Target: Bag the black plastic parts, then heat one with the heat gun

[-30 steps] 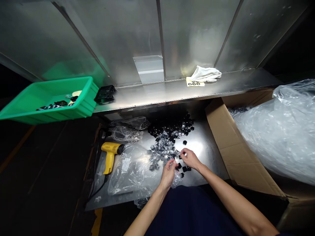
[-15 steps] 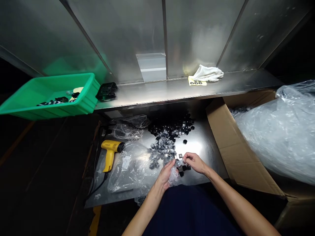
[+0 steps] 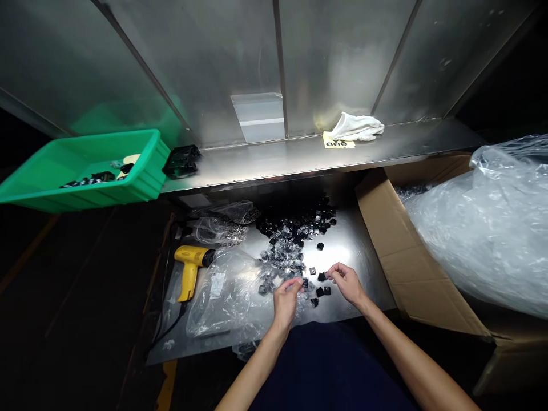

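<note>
My left hand (image 3: pixel 286 301) is closed in a pinch, with a small dark part (image 3: pixel 305 282) at its fingertips. My right hand (image 3: pixel 347 283) pinches a small black part (image 3: pixel 322 277) between thumb and fingers, just above the metal table. A few similar black square pieces (image 3: pixel 319 291) lie below and between the hands, one with a light centre (image 3: pixel 312 271). Beyond them is a heap of plastic-wrapped parts (image 3: pixel 282 251), merging into a darker pile of bare black parts (image 3: pixel 295 220). Clear plastic (image 3: pixel 233 302) spreads to the left of my left hand.
A yellow heat gun (image 3: pixel 190 271) lies at the left with its cord. A cardboard box (image 3: pixel 411 257) holding a large clear bag (image 3: pixel 492 228) stands at the right. On the shelf above are a green bin (image 3: pixel 137 177), a black part (image 3: pixel 182 161) and white gloves (image 3: pixel 357 127).
My hands have moved apart, the right one slightly rightward with a black part now showing at its fingertips. The clear plastic that hung below my left hand no longer shows there.
</note>
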### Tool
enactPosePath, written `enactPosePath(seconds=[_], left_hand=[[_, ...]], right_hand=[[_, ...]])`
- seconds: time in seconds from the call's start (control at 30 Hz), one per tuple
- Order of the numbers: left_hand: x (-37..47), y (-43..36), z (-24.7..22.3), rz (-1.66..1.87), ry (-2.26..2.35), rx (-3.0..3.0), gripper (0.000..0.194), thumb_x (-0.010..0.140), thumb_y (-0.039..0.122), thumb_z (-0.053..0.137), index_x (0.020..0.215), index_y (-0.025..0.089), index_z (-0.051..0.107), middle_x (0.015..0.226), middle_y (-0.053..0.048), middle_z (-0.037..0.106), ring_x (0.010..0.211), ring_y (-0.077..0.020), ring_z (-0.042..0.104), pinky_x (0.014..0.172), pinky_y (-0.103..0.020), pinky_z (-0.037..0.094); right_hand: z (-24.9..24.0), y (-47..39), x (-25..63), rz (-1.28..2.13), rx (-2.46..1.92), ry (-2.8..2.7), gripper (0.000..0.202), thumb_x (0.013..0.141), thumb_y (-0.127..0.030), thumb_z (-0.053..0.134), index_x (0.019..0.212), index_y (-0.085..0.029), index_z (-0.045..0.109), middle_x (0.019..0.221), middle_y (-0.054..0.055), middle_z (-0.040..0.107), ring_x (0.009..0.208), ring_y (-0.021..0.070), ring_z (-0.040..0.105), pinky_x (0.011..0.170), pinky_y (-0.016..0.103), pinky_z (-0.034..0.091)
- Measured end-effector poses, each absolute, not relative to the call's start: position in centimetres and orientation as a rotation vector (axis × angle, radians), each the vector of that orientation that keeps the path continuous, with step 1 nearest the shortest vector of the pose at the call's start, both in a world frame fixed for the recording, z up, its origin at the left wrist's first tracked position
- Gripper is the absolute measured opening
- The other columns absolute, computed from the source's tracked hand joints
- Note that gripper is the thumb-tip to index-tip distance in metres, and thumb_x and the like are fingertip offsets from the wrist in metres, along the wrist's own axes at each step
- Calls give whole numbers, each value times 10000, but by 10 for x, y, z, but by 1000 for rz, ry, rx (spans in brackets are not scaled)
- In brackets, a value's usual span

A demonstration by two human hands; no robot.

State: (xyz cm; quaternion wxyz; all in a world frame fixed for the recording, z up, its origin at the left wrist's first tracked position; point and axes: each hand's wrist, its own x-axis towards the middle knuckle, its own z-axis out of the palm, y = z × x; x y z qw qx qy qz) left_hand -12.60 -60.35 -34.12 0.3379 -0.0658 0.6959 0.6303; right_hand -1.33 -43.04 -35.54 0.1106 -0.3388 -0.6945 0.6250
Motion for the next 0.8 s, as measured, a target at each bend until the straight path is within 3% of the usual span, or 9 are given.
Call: enactPosePath(seconds=[0.07,0.2,0.37,0.43,0.57,0.63,0.7,0.8], left_hand=[[-127,-598,-340,1612,1873,-99,336,655,422,799,842,146,763,913,-86,738,695,-170,641,736,-292,484],[-130,-590,-332,1567,1920,-27,349,699,447,755,884,151,766,676,-40,700,645,-172,606,671,-273,453],[-137,-591,-322,1529,2016,89,356,757,477,688,903,153,726,661,-34,695,644,-178,612,629,-256,424],[-139,-594,-318,1528,2038,90,337,788,482,652,901,166,696,749,-49,719,643,-173,617,633,-257,422],[-140,-605,-309,1601,2001,97,228,817,415,620,838,188,618,1130,-102,689,809,-174,663,773,-272,452],[-139,-612,-305,1576,1973,63,175,821,355,590,900,199,596,1034,-74,706,651,-138,623,683,-257,445],[-135,-620,-304,1508,1966,69,217,821,297,550,1014,211,599,870,-18,705,482,-105,502,554,-233,379],[-129,-628,-307,1443,1910,92,240,837,295,501,982,195,663,732,-3,674,524,-131,517,556,-238,367]], right_hand=[[-359,-433,-15,1782,-1020,-2045,158,812,-310,534,780,-188,630,795,34,686,748,177,623,677,274,477],[-362,-442,-23,1695,-1026,-2098,170,818,-327,548,793,-187,642,757,16,675,704,162,607,670,261,467],[-370,-450,-33,1629,-1026,-2193,219,868,-368,510,877,-198,649,780,12,679,670,154,603,629,248,460],[-374,-451,-42,1561,-1018,-2276,224,884,-345,490,949,-202,649,825,17,686,675,153,610,653,255,470],[-379,-453,-69,1360,-838,-2557,283,905,-272,482,1141,-224,630,1084,48,661,802,149,630,802,269,467],[-382,-455,-85,1309,-777,-2680,331,885,-279,540,1203,-228,615,1194,77,611,926,185,621,858,291,452],[-385,-455,-96,1309,-774,-2747,304,851,-271,593,1141,-200,651,1170,107,607,993,232,603,869,319,445],[-389,-454,-102,1376,-793,-2738,156,858,-222,561,922,-161,689,1019,116,637,940,235,613,845,325,447]])
